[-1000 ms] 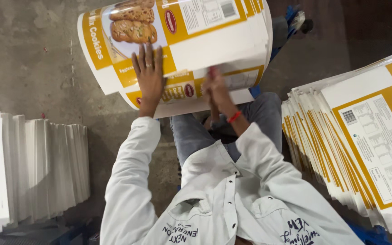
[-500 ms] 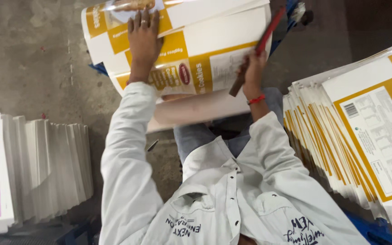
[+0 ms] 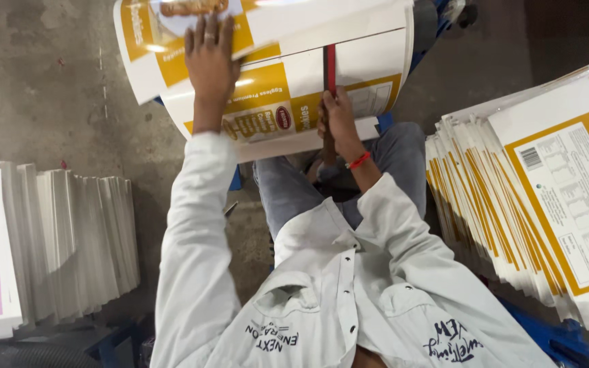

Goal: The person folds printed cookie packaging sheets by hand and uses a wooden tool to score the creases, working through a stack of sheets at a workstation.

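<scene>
A bent bundle of printed carton sheets [image 3: 376,61], white and yellow with a biscuit picture, lies over my knees. My left hand [image 3: 207,58] rests flat on the top sheet near its far left end, fingers spread. My right hand [image 3: 339,119] is closed around a dark red stick [image 3: 329,68]. The stick stands straight up across the middle of the sheets. A red band circles my right wrist. The stick's lower end is hidden behind my hand.
A fanned pile of the same yellow and white flat cartons [image 3: 540,197] sits at the right on a blue frame [image 3: 553,334]. A stack of white sheets with pink prints [image 3: 49,245] stands at the left. Bare concrete floor [image 3: 42,88] lies at the upper left.
My left hand slid farther up the top sheet. My right hand brought the red stick from a slant at the right edge to upright over the middle of the sheets.
</scene>
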